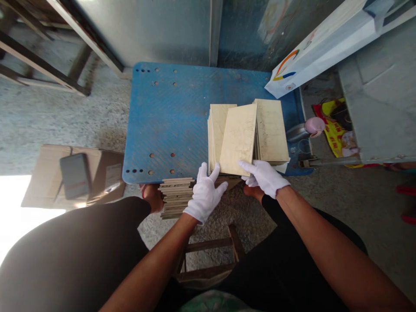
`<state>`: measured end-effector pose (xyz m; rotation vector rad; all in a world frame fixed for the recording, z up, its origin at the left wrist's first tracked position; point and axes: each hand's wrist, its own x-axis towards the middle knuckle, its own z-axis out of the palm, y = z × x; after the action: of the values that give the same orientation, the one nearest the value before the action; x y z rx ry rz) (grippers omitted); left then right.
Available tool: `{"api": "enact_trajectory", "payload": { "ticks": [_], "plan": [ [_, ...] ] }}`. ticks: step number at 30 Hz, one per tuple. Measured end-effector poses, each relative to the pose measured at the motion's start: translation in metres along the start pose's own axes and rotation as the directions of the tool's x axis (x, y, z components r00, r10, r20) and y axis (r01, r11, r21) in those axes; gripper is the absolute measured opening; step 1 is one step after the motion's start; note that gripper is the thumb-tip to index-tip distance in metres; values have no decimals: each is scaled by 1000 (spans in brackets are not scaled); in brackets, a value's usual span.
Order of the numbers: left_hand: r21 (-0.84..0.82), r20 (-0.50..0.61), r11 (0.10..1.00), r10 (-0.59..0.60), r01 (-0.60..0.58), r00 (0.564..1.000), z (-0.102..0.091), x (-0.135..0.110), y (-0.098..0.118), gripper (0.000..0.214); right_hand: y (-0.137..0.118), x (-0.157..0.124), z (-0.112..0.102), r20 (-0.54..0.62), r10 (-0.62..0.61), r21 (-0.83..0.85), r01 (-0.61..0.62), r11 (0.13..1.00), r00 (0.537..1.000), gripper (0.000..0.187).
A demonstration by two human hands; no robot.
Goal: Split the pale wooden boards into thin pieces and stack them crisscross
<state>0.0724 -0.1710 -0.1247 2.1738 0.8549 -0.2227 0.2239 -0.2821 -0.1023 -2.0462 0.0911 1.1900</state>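
Note:
Both my hands wear white gloves. My left hand (205, 193) and my right hand (262, 175) pinch the near edge of a thin pale wooden board (238, 138), left at its near-left corner, right at its near-right corner. The board lies tilted across two stacks of similar boards, a left stack (215, 130) and a right stack (272, 130), on a blue platform (169, 125). Another stack of boards (175, 197) sits on the floor at the platform's near edge, just left of my left hand.
A flattened cardboard box (97, 171) with a dark phone (75, 175) on it lies at the left. A white bag (325, 47) leans at the back right. A pink cup (314, 126) and yellow wrapper (331, 130) sit at right. A wooden stool (211, 255) stands between my legs.

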Motion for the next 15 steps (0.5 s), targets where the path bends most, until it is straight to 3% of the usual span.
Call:
{"api": "enact_trajectory", "payload": {
  "ticks": [3,5,9,11,15],
  "plan": [
    [-16,12,1000,-22,22,1000,-3,0,1,67,-5,-2,2,24,-38,13,38,999,999,36],
    [-47,6,998,-47,48,999,-9,3,0,64,-5,-2,5,62,-85,109,78,991,994,39],
    [-261,-87,964,-80,55,993,-39,16,-4,59,2,-9,15,181,-162,305,101,947,970,43],
    [-471,-110,881,-111,47,988,-57,21,-6,61,5,-17,21,241,-172,309,92,947,955,48],
    [-811,-65,584,-149,35,987,-86,25,-6,61,9,-36,32,400,-245,220,167,961,883,55]
  ]
}}
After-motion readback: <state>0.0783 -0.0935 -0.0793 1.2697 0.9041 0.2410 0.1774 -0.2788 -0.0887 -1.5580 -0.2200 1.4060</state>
